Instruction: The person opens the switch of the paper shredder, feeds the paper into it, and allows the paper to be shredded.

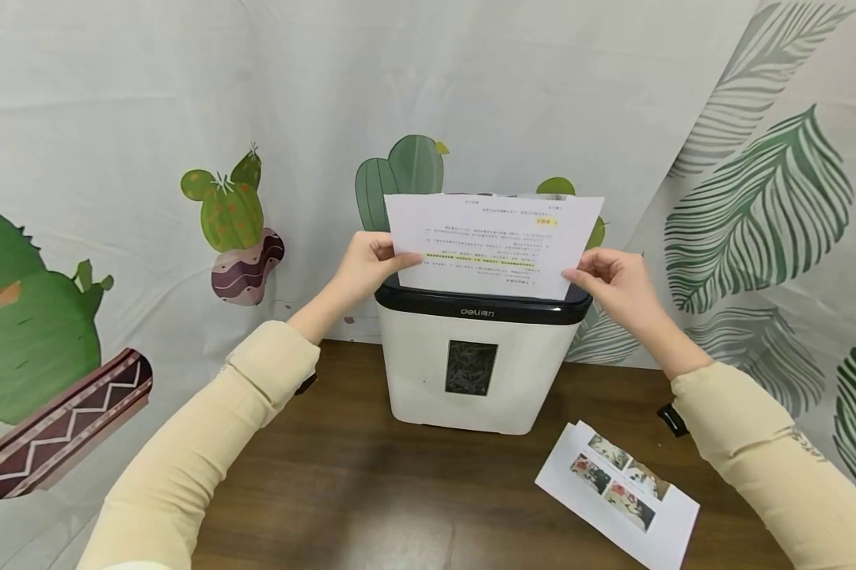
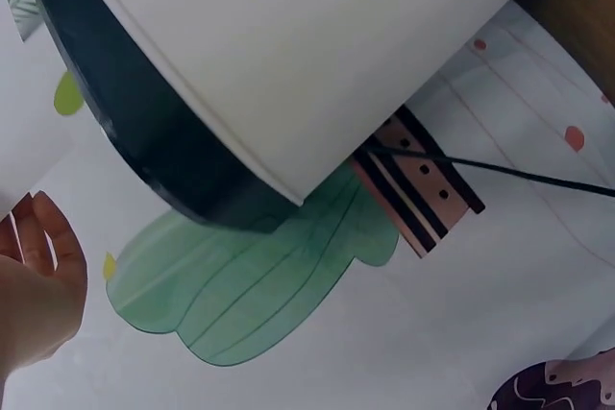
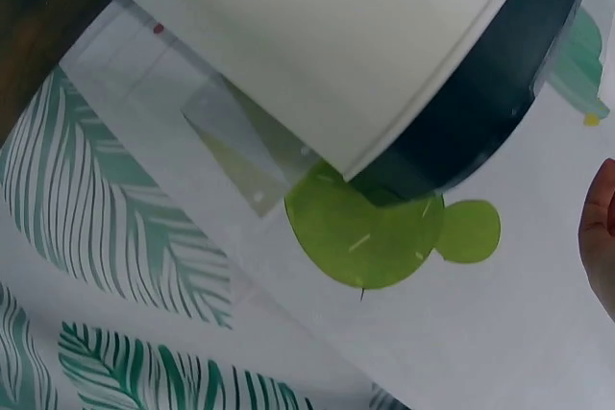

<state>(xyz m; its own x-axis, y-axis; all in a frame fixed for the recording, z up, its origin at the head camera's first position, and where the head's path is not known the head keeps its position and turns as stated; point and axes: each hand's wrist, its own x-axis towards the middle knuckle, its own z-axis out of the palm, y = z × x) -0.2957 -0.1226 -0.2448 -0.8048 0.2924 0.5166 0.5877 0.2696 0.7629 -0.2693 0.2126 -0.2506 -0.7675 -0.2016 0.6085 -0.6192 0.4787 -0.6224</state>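
A printed sheet of paper (image 1: pixel 485 237) with a yellow highlighted line stands over the black top of a white paper shredder (image 1: pixel 413 364). My left hand (image 1: pixel 370 261) pinches the sheet's left edge between thumb and fingers. At the opposite edge, the right hand (image 1: pixel 616 285) pinches it the same way. The sheet's lower edge meets the shredder's top, where the slot is hidden behind the paper. Each wrist view shows a side of the shredder, with part of the left hand (image 2: pixel 38 285) and part of the right hand (image 3: pixel 601 237) at the border.
Papers with printed photos (image 1: pixel 620 491) lie on the brown wooden table (image 1: pixel 370 491), to the right in front of the shredder. Behind hangs a pale cloth (image 1: pixel 313 95) printed with cacti and leaves. A black cord (image 2: pixel 519 175) runs from behind the shredder.
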